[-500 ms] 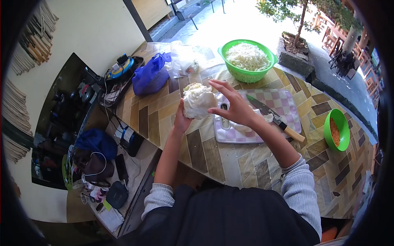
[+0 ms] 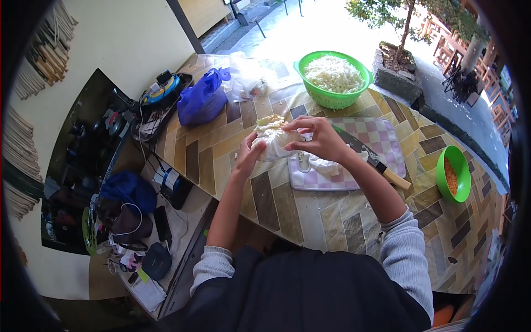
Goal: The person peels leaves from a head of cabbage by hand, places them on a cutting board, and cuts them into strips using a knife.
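Pale cabbage (image 2: 271, 139) sits gripped between the curled left hand (image 2: 250, 155) and bent-fingered right hand (image 2: 318, 141).

No text, brand, number or sign can be read; the pale label (image 2: 172, 179) on the black box (image 2: 176, 192) beside the bench (image 2: 332, 221) carries marks too small to make out; the white paper (image 2: 148, 294) on the lower surface at the left shows no legible writing either.
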